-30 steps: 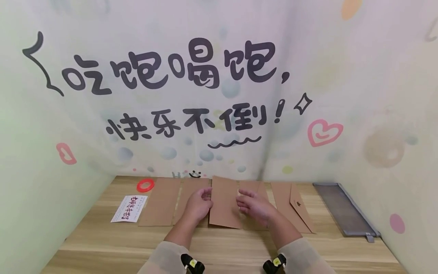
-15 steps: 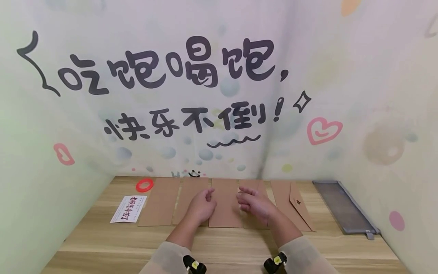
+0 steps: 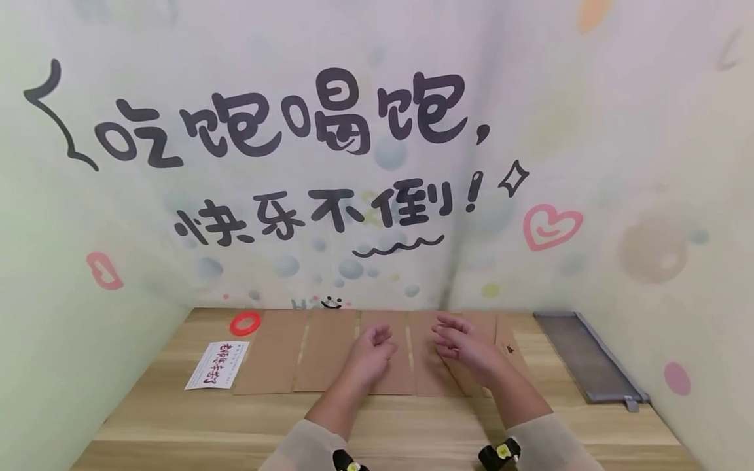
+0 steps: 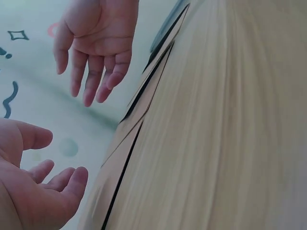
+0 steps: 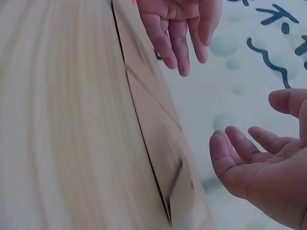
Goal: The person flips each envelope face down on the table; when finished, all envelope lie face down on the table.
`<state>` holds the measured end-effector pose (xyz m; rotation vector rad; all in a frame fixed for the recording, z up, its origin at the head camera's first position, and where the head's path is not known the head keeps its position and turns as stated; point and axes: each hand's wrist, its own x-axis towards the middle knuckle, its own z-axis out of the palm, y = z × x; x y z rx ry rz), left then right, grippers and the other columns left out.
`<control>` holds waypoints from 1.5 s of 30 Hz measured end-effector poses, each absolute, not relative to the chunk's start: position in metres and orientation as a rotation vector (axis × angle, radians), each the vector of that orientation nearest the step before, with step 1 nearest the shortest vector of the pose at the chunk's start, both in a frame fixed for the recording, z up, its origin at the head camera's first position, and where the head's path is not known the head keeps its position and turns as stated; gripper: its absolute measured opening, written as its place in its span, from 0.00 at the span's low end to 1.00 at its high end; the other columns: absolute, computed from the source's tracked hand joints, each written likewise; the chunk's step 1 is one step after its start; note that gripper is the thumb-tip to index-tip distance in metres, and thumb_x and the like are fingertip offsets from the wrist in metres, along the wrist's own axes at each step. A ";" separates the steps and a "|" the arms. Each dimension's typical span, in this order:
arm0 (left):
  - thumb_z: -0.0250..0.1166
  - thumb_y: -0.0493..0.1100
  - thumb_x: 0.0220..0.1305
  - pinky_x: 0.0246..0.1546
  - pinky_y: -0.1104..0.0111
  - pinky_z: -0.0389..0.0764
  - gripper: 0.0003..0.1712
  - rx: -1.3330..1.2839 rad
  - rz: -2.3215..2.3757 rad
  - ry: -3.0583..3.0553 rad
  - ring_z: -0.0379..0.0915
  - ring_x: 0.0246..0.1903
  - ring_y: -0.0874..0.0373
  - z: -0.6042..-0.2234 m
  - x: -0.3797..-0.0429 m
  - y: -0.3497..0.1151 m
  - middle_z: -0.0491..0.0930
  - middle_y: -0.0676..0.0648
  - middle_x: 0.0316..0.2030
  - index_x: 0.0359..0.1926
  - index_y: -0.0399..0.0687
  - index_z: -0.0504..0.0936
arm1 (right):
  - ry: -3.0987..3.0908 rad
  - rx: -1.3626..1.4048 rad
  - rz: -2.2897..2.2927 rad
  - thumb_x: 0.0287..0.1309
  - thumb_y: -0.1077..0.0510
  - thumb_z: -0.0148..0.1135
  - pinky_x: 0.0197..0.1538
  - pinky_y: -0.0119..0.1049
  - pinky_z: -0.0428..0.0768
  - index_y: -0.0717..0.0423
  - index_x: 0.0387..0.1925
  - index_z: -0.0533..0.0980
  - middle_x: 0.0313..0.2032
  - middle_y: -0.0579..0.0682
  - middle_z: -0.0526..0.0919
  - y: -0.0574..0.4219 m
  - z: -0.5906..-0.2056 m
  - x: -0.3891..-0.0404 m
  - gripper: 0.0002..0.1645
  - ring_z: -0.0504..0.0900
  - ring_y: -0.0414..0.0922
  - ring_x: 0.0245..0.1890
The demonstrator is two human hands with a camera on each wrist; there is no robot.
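Note:
Several brown kraft-paper envelopes lie side by side along the back of the table. My left hand [image 3: 370, 356] hovers over the middle envelope [image 3: 403, 373], fingers loosely bent and holding nothing. Over the fourth envelope [image 3: 423, 356] from the left is my right hand [image 3: 468, 350], its palm turned inward and its fingers relaxed, with nothing in them. The rightmost envelope [image 3: 514, 371], partly hidden behind the right hand and forearm, shows a flap and a small dark print. In the left wrist view, both hands face each other above the row with a gap between them.
To the left lie a red ring [image 3: 245, 323] and a white card [image 3: 217, 365] with dark red writing. A grey mesh pouch [image 3: 592, 356] rests at the right. Behind the wooden table [image 3: 377, 425] hangs a printed cloth [image 3: 294, 39].
A second ago the middle envelope stood slightly raised between the hands; by half a second ago it lay flat. Since then both hands have shifted right, the right one toward the rightmost envelope.

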<state>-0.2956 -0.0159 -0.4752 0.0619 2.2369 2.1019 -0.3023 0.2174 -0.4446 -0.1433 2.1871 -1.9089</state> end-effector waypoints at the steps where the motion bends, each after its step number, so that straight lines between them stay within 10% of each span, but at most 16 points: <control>1: 0.62 0.35 0.70 0.56 0.59 0.86 0.33 0.060 2.107 2.223 0.78 0.65 0.39 -0.475 -0.294 -0.013 0.74 0.29 0.71 0.74 0.32 0.69 | 2.185 -0.129 -1.911 0.83 0.53 0.51 0.68 0.44 0.82 0.61 0.81 0.60 0.77 0.68 0.66 0.222 -0.446 -0.302 0.34 0.77 0.54 0.67; 15: 0.66 0.40 0.69 0.73 0.41 0.74 0.35 0.094 2.049 2.221 0.66 0.75 0.32 -0.473 -0.284 0.034 0.71 0.32 0.75 0.75 0.38 0.71 | 2.176 -0.051 -1.918 0.83 0.52 0.52 0.63 0.34 0.85 0.66 0.83 0.53 0.77 0.70 0.67 0.270 -0.466 -0.298 0.40 0.78 0.53 0.70; 45: 0.70 0.44 0.69 0.77 0.42 0.69 0.38 0.071 1.987 2.263 0.64 0.77 0.34 -0.472 -0.280 0.036 0.70 0.34 0.76 0.76 0.42 0.70 | 2.091 -0.041 -1.911 0.85 0.51 0.48 0.75 0.50 0.77 0.71 0.82 0.52 0.78 0.74 0.62 0.281 -0.473 -0.297 0.39 0.67 0.65 0.79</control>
